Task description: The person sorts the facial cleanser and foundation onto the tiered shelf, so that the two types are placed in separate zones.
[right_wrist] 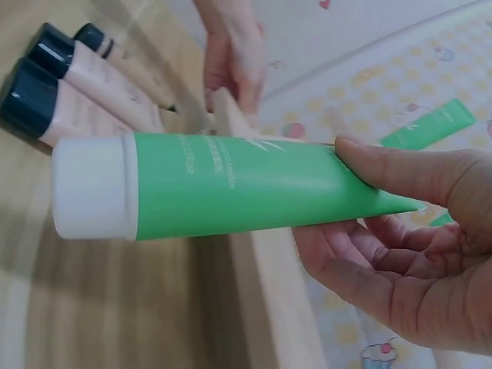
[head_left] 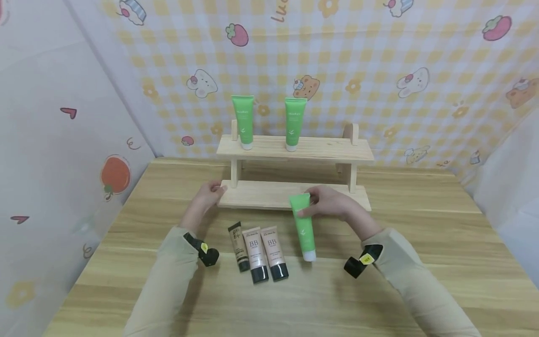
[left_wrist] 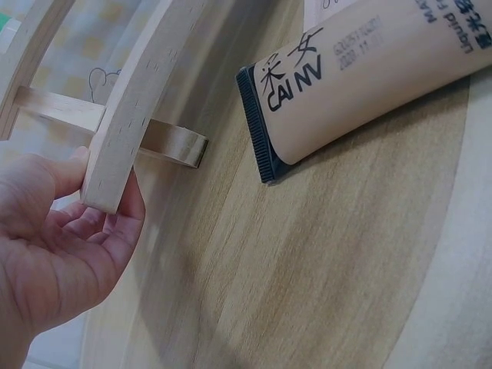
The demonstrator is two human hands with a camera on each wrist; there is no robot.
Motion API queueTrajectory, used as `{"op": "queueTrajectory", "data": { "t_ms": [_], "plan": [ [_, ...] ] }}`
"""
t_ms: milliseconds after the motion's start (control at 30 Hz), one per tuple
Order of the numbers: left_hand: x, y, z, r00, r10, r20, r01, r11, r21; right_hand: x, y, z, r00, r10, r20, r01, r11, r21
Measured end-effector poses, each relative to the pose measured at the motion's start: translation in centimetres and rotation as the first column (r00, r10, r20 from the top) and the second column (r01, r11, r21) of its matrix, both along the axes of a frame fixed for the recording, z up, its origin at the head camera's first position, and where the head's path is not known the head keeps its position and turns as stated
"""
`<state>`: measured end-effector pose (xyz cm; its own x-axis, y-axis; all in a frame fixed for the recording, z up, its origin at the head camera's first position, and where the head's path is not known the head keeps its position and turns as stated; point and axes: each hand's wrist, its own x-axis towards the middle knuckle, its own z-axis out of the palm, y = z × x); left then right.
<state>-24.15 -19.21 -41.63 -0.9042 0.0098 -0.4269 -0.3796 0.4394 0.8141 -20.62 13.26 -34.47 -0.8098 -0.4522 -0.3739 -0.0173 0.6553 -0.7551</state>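
Note:
My right hand (head_left: 330, 202) pinches a green tube (head_left: 304, 229) near its flat crimped end, white cap pointing down, in front of the shelf's lower board. In the right wrist view the thumb lies on one side of the green tube (right_wrist: 246, 184) and the fingers on the other. My left hand (head_left: 207, 194) grips the left end of the lower board (head_left: 261, 194) of a two-tier wooden shelf. The left wrist view shows thumb and fingers around that board end (left_wrist: 115, 169). Two more green tubes (head_left: 244, 122) (head_left: 295, 124) stand cap-down on the upper board (head_left: 320, 146).
Two pinkish BB cream tubes (head_left: 255, 252) (head_left: 274, 252) and a slimmer tan tube (head_left: 238, 245) with black ends lie side by side on the wooden table (head_left: 421, 234), in front of the shelf. A checked cloth (head_left: 261, 56) hangs behind it, and a white sheet (head_left: 50, 140) hangs at left.

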Motion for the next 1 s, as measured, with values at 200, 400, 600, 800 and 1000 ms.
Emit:
{"op": "queueTrajectory", "data": {
  "t_ms": [200, 400, 600, 800, 1000],
  "plan": [
    [0.1, -0.1, 0.1, 1.0, -0.007, -0.002, 0.007, 1.0, 0.004, -0.4, 0.7, 0.9, 1.0, -0.024, -0.013, 0.024, 1.0, -0.013],
    [0.0, 0.0, 0.0, 1.0, -0.004, 0.001, 0.004, 1.0, 0.003, -0.5, 1.0, 1.4, 0.999, -0.034, -0.005, 0.034, 0.998, -0.053],
    [-0.1, 0.1, -0.1, 1.0, 0.004, -0.005, -0.004, 1.0, -0.003, -0.9, 1.7, 2.2, 0.997, -0.049, -0.06, 0.044, 0.997, -0.07],
    [0.0, 0.1, -0.2, 1.0, 0.008, -0.001, -0.008, 1.0, -0.017, -1.2, 2.7, 3.0, 0.991, -0.079, -0.106, 0.069, 0.993, -0.094],
    [-0.1, -0.1, -0.3, 1.0, 0.002, -0.004, -0.002, 1.0, -0.017, -1.5, 3.4, 4.0, 0.989, -0.102, -0.103, 0.087, 0.985, -0.147]
  ]
}}
